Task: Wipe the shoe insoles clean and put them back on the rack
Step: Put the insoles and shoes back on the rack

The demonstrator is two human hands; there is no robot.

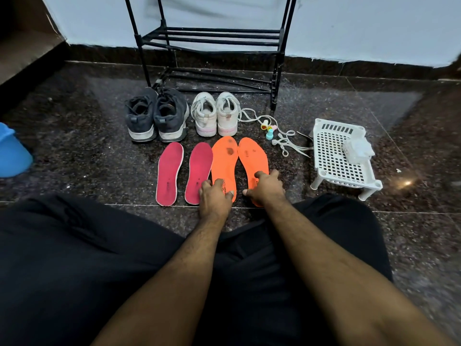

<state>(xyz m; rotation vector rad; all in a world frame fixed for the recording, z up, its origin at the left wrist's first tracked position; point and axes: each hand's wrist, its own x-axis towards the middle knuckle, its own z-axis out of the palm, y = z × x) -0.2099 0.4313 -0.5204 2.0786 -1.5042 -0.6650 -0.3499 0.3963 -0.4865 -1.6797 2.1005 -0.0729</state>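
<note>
Looking at the two orange insoles first: the left orange insole [224,166] and the right orange insole [252,161] lie flat on the dark stone floor [99,136], side by side, nearly touching along their inner edges. Their long axes run away from us, toes toward the shoes, heels toward our knees. So the heel ends are the near ends, and that is where we grip.

Our left hand [215,198] sits on the heel of the left orange insole, fingers curled over it, thumb side brushing the neighbouring pink one. Our right hand [265,187] covers the heel of the right orange insole, fingers spread and pressing down. Neither hand is closed into a proper pinch; we judge both as resting on or starting to grasp, insoles not lifted. Each hand is nearest its own insole, no crossing needed.

Left of these, two pink insoles [184,172] lie parallel, same direction. Beyond them stand the dark sneakers [156,114] and white sneakers [215,113], heels toward us. The black rack [212,38] is behind the shoes against the wall, well apart from the insoles. Dark stains show near the toe of the left orange insole, so wiping looks not yet done. The white basket [341,156] with a wipe-like bundle sits to the right.
</note>
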